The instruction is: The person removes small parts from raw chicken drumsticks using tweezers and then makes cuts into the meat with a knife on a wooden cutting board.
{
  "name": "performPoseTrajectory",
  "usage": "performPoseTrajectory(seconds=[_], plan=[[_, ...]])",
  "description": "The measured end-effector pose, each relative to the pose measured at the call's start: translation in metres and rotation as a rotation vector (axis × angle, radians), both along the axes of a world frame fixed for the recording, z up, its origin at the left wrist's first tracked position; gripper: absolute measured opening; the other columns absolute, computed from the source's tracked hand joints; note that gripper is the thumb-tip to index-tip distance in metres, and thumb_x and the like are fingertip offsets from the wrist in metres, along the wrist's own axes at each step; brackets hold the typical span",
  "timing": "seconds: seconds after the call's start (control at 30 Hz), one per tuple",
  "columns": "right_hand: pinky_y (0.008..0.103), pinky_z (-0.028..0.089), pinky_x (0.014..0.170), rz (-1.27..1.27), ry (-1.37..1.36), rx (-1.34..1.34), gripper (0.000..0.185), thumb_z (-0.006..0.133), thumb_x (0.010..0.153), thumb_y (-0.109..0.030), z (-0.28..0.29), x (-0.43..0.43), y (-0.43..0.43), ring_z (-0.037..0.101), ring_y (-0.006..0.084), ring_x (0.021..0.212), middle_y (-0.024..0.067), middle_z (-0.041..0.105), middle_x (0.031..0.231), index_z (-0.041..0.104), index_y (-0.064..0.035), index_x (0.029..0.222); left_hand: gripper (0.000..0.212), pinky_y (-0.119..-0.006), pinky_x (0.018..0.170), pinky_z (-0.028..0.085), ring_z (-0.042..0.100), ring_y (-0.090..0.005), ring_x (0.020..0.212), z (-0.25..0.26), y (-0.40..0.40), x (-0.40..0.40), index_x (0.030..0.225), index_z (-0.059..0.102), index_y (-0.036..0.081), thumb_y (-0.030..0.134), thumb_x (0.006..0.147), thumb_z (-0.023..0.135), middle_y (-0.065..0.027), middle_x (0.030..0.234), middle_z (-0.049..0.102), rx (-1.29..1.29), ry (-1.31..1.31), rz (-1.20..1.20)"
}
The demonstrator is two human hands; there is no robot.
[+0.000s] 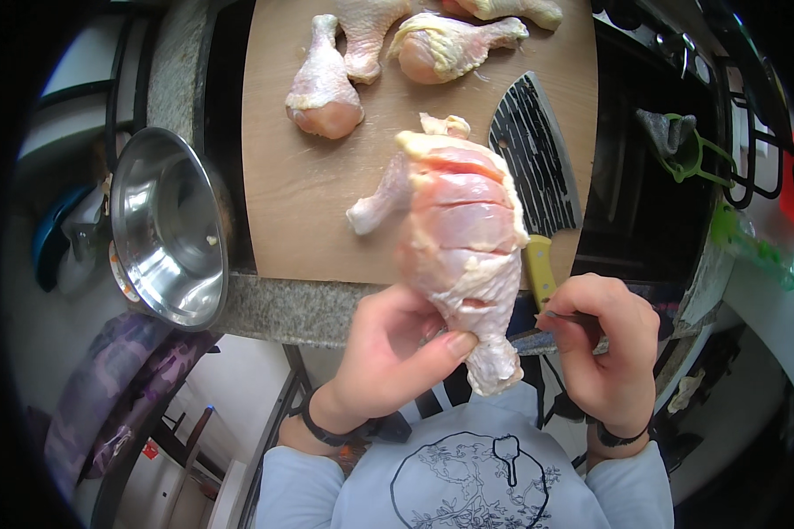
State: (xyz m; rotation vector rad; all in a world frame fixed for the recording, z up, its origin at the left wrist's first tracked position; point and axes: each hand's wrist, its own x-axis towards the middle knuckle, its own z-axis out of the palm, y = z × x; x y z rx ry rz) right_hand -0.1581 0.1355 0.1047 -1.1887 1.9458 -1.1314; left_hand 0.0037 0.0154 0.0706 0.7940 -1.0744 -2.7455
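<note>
My left hand (397, 357) grips a raw chicken drumstick (470, 244) near its bony end and holds it up over the front edge of the wooden cutting board (304, 218). Several slits cross the meat. To its right, my right hand (605, 344) pinches a small, thin dark object (566, 317) between thumb and fingers; what it is cannot be told. A cleaver (536, 152) with a dark patterned blade and yellowish handle lies on the board, its handle towards my right hand. Behind the held piece, another drumstick (380, 195) is partly hidden.
More raw drumsticks (324, 86) lie on the board's far part. A stainless steel bowl (172, 231) with a small scrap inside stands left, by the granite counter edge (278, 311). A green strainer-like holder (688, 152) with a grey mesh cloth is at right.
</note>
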Motion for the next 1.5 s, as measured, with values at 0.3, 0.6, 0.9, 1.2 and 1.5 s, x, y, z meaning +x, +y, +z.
performPoseTrajectory(seconds=[0.3, 0.6, 0.9, 1.2, 1.5], plan=[[0.0275, 0.041, 0.052, -0.048, 0.087, 0.118, 0.035, 0.056, 0.069, 0.014, 0.001, -0.001, -0.007, 0.05, 0.0194, 0.057, 0.0107, 0.057, 0.076, 0.06, 0.0, 0.101, 0.034, -0.027, 0.087, 0.043, 0.053, -0.0111, 0.1, -0.005, 0.004, -0.002, 0.114, 0.05, -0.007, 0.004, 0.083, 0.059, -0.0086, 0.109, 0.057, 0.102, -0.114, 0.078], [0.0158, 0.025, 0.047, -0.317, -0.31, 0.199, 0.026, 0.064, 0.079, -0.001, -0.013, 0.011, -0.004, 0.036, -0.0004, 0.053, 0.0005, 0.055, 0.068, 0.053, -0.0006, 0.103, 0.033, -0.024, 0.079, 0.04, 0.047, -0.0083, 0.086, -0.011, 0.006, -0.004, 0.107, 0.055, -0.005, 0.011, 0.08, 0.063, -0.0039, 0.1, 0.058, 0.013, -0.249, 0.028], [0.0156, 0.025, 0.044, -0.33, -0.474, 0.234, 0.023, 0.068, 0.079, -0.005, -0.015, 0.015, -0.003, 0.038, -0.0023, 0.05, 0.0004, 0.058, 0.065, 0.053, 0.0009, 0.095, 0.021, -0.018, 0.065, 0.035, 0.038, -0.0023, 0.071, -0.013, 0.011, -0.011, 0.095, 0.06, 0.0, 0.011, 0.079, 0.066, 0.0032, 0.089, 0.059, -0.012, -0.239, 0.079], [0.0163, 0.024, 0.041, -0.342, -0.454, 0.242, 0.025, 0.072, 0.076, -0.01, -0.026, 0.024, -0.004, 0.036, -0.002, 0.048, 0.0018, 0.06, 0.066, 0.057, 0.003, 0.091, 0.019, -0.022, 0.06, 0.041, 0.047, -0.0078, 0.066, -0.009, 0.015, -0.01, 0.086, 0.061, 0.002, 0.012, 0.072, 0.07, -0.0045, 0.081, 0.061, -0.567, -0.332, 0.013], [0.0154, 0.026, 0.042, -0.387, -0.481, 0.261, 0.015, 0.069, 0.078, -0.007, -0.031, 0.025, -0.009, 0.037, -0.003, 0.05, 0.0005, 0.059, 0.063, 0.059, 0.0033, 0.083, 0.021, -0.026, 0.067, 0.047, 0.056, -0.0096, 0.073, -0.014, 0.021, -0.013, 0.087, 0.057, 0.0, 0.009, 0.073, 0.069, -0.0063, 0.079, 0.061, -0.502, -0.315, 0.116]])
